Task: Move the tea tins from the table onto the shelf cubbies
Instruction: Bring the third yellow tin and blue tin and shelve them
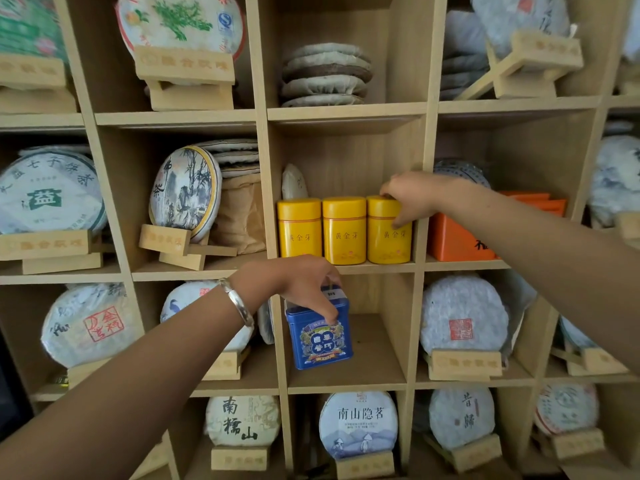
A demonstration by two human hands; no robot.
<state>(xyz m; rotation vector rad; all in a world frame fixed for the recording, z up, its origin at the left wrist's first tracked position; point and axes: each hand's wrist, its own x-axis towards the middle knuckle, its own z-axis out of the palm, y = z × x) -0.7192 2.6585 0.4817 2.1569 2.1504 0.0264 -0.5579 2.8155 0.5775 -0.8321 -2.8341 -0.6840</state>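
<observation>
Three yellow tea tins stand in a row in the middle cubby: the left one point(299, 228), the middle one point(344, 231) and the right one point(388, 233). My right hand point(412, 195) grips the top of the right yellow tin, thumb on its front. In the cubby below, a blue tea tin point(320, 336) stands at the left side on the shelf board. My left hand point(304, 282), with a silver bangle on the wrist, holds the blue tin by its lid from above. The table is out of sight.
The wooden cubby shelf point(346, 268) fills the view. Wrapped round tea cakes point(185, 190) on wooden stands occupy most cubbies. An orange box point(453, 240) sits in the cubby to the right of the yellow tins. The blue tin's cubby has bare board to its right.
</observation>
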